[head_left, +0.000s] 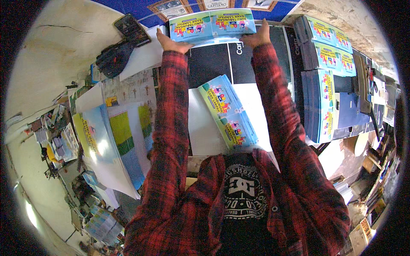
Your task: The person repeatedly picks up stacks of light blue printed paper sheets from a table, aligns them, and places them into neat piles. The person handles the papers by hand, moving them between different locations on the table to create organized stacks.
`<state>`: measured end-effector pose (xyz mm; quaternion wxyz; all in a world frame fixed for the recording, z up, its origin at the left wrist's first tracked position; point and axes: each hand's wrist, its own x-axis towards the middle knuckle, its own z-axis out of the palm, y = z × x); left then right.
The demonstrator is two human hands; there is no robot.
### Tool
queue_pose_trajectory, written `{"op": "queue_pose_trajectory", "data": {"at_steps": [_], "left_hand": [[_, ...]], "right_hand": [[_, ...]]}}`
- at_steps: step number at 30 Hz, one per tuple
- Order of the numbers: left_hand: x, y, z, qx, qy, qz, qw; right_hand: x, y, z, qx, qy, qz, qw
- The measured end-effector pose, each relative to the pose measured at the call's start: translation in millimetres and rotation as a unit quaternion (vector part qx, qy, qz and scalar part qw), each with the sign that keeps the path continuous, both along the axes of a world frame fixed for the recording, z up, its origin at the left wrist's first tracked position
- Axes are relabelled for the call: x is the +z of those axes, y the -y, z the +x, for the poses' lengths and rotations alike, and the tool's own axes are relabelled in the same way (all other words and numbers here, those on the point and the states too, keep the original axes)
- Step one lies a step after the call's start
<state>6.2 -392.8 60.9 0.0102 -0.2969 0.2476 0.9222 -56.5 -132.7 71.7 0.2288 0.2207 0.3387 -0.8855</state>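
At the far edge of the table, a stack of printed sheets (212,26) with a light blue, colourful cartoon design lies between my hands. My left hand (174,42) grips its left end, thumb up along the side and fingers at the near edge. In the same way my right hand (258,36) clasps the right end. Whether the stack is lifted or rests on the table cannot be made out. Closer to me, between my forearms, a second stack of the same sheets (228,112) lies slanted on white paper (200,123).
More piles of these sheets (320,102) stand along the table's right side. To the left are a black bag-like object (114,59) and large printed sheets (100,141). Framed pictures (171,8) hang on the blue wall (128,6) beyond the table.
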Motion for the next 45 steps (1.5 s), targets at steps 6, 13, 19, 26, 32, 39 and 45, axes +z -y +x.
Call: {"op": "queue_pose_trajectory", "data": {"at_steps": [6, 13, 19, 26, 32, 39, 45], "left_hand": [[-5.3, -16.8, 42.3, -0.093, 0.06, -0.078, 0.991], [-28.8, -76.6, 278.6, -0.078, 0.054, -0.299, 0.95], [-49.0, -104.2, 463.5, -0.159, 0.122, -0.204, 0.958], [-7.7, -89.7, 463.8, -0.126, 0.1, -0.36, 0.919], [67.9, -70.4, 386.1, -0.071, -0.014, -0.472, 0.879], [50.9, -103.3, 375.7, -0.091, 0.032, -0.406, 0.909], [5.8, -195.6, 391.1, -0.101, 0.15, -0.418, 0.89]], "right_hand": [[-71.1, -47.0, 19.6, 0.008, 0.002, 0.055, 0.998], [-65.2, -177.6, 292.2, 0.162, -0.218, 0.507, 0.818], [-72.8, -281.1, 523.4, 0.187, -0.027, 0.552, 0.812], [-13.2, -242.8, 472.8, 0.236, -0.202, 0.67, 0.674], [60.3, -149.5, 345.4, 0.243, -0.381, 0.604, 0.657], [42.2, -109.4, 315.0, 0.251, -0.429, 0.616, 0.611], [22.6, -182.5, 326.2, 0.303, -0.448, 0.498, 0.678]]}}
